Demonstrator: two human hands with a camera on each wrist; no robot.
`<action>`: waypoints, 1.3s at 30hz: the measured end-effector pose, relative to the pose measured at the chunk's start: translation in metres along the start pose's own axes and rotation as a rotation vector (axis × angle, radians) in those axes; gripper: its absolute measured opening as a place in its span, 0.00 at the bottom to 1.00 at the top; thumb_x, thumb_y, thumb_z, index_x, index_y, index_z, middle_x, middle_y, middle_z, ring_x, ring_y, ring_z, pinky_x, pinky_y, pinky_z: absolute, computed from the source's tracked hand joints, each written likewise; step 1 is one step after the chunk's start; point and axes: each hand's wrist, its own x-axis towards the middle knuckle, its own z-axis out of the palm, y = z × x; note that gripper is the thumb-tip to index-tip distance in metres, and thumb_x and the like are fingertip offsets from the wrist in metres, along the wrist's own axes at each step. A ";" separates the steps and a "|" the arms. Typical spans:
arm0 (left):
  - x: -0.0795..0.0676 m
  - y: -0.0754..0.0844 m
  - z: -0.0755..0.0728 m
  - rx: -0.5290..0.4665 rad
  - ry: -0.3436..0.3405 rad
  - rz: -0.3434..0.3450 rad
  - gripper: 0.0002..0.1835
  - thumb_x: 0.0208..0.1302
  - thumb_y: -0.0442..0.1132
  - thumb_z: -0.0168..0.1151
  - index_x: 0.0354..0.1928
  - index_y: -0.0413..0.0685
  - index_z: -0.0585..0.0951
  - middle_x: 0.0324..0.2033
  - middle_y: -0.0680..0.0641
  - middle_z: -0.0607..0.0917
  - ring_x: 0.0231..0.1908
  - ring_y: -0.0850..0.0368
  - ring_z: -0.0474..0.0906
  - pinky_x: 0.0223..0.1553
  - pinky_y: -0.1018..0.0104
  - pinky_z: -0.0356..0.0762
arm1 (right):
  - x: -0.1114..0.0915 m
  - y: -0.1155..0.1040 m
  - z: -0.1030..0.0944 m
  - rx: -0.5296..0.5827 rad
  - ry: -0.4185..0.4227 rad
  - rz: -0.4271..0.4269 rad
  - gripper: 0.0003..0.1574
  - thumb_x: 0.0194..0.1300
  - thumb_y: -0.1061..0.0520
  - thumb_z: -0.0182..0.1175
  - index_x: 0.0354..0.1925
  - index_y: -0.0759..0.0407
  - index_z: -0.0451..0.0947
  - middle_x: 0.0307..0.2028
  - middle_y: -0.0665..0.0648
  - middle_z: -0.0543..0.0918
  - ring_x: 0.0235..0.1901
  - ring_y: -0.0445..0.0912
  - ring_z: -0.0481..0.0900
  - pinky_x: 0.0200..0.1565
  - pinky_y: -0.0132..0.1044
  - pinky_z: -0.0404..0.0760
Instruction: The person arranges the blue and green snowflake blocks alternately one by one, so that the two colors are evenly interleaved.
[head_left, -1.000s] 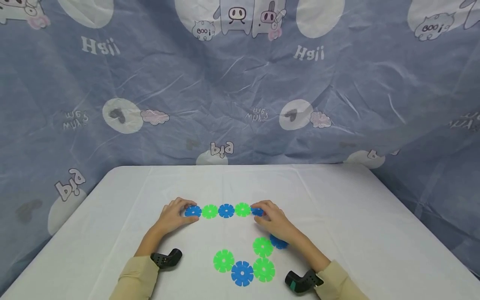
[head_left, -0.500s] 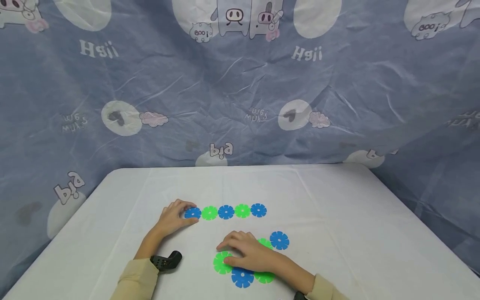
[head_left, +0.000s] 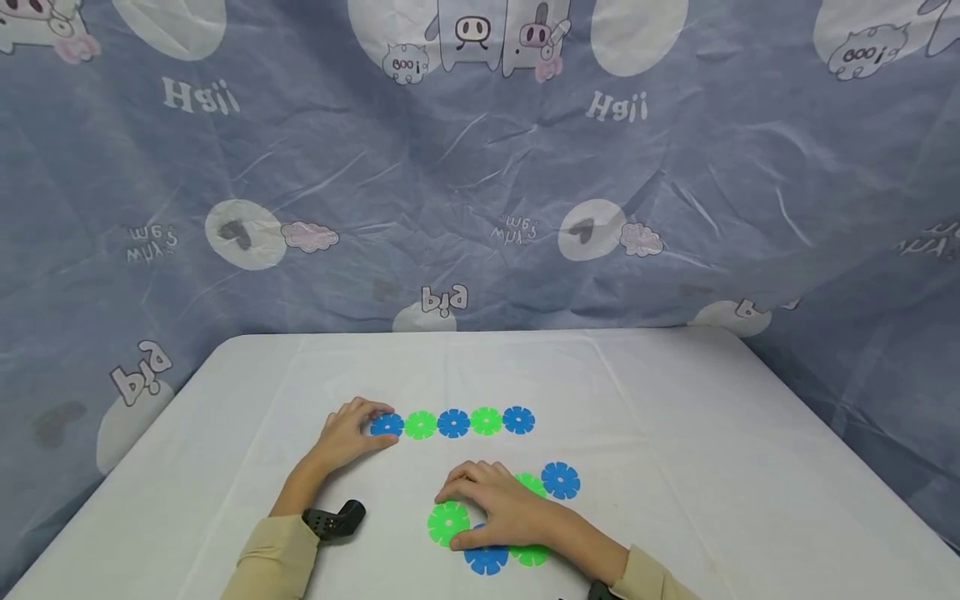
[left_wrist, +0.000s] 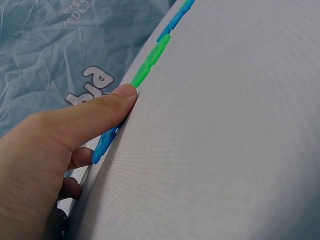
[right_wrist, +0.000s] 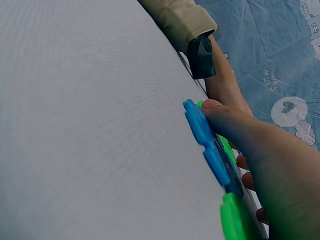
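Several flower-shaped interlocking discs, blue and green by turns, lie in a row on the white table. My left hand (head_left: 348,435) holds the blue disc (head_left: 387,424) at the row's left end, thumb at the near edge and fingers at the far edge. Beside it lies a green disc (left_wrist: 151,61). Nearer me, my right hand (head_left: 495,504) has thumb and forefinger at opposite edges of a loose green disc (head_left: 447,522). Under and around that hand are a blue disc (head_left: 487,562) and two partly covered green discs, one nearer (head_left: 531,556), one farther (head_left: 531,483).
Another blue disc (head_left: 561,481) lies right of the right hand. The row ends on the right in a blue disc (head_left: 519,420). A patterned blue cloth (head_left: 480,167) hangs behind the white tabletop (head_left: 675,467).
My right hand let go of the blue disc at the row's right end, came back toward me and took hold of the loose green disc. The left hand stayed put.
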 end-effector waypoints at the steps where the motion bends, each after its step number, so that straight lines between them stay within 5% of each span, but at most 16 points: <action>1: -0.001 0.000 0.001 0.001 -0.002 0.000 0.28 0.47 0.60 0.65 0.50 0.57 0.77 0.41 0.50 0.75 0.44 0.54 0.67 0.42 0.59 0.56 | 0.000 0.000 0.001 0.003 0.000 0.002 0.29 0.54 0.30 0.54 0.53 0.34 0.69 0.51 0.39 0.68 0.52 0.35 0.64 0.51 0.36 0.63; 7: -0.005 -0.001 0.004 0.002 -0.011 -0.003 0.28 0.46 0.60 0.65 0.49 0.57 0.77 0.41 0.51 0.74 0.43 0.56 0.67 0.41 0.60 0.56 | -0.003 -0.002 0.006 0.039 -0.002 0.005 0.28 0.54 0.30 0.56 0.51 0.35 0.68 0.47 0.37 0.71 0.48 0.33 0.65 0.50 0.34 0.63; 23: -0.002 -0.001 0.002 0.009 -0.007 -0.004 0.28 0.47 0.60 0.65 0.50 0.57 0.77 0.42 0.50 0.75 0.44 0.55 0.67 0.42 0.59 0.56 | -0.004 -0.009 -0.007 0.358 -0.078 0.143 0.21 0.59 0.47 0.59 0.49 0.34 0.63 0.33 0.40 0.73 0.39 0.38 0.63 0.38 0.30 0.65; 28: -0.001 0.001 0.002 -0.001 -0.009 -0.008 0.28 0.47 0.60 0.65 0.50 0.58 0.77 0.41 0.50 0.74 0.44 0.55 0.67 0.42 0.59 0.56 | -0.005 -0.003 -0.015 0.438 -0.090 0.090 0.20 0.61 0.51 0.58 0.50 0.39 0.64 0.27 0.41 0.71 0.31 0.35 0.64 0.38 0.28 0.65; 35: 0.002 0.001 0.001 0.004 -0.013 -0.010 0.28 0.47 0.60 0.65 0.50 0.58 0.77 0.42 0.50 0.74 0.45 0.53 0.67 0.43 0.58 0.56 | -0.007 0.017 -0.032 0.511 -0.029 0.061 0.22 0.61 0.53 0.58 0.52 0.49 0.65 0.21 0.49 0.60 0.26 0.35 0.60 0.39 0.29 0.66; 39: 0.002 0.002 -0.003 0.007 -0.013 -0.004 0.28 0.47 0.59 0.65 0.50 0.57 0.77 0.41 0.50 0.74 0.45 0.53 0.67 0.43 0.58 0.57 | -0.010 0.034 -0.044 0.473 0.067 0.085 0.22 0.62 0.53 0.57 0.54 0.51 0.66 0.26 0.48 0.68 0.29 0.37 0.64 0.41 0.32 0.67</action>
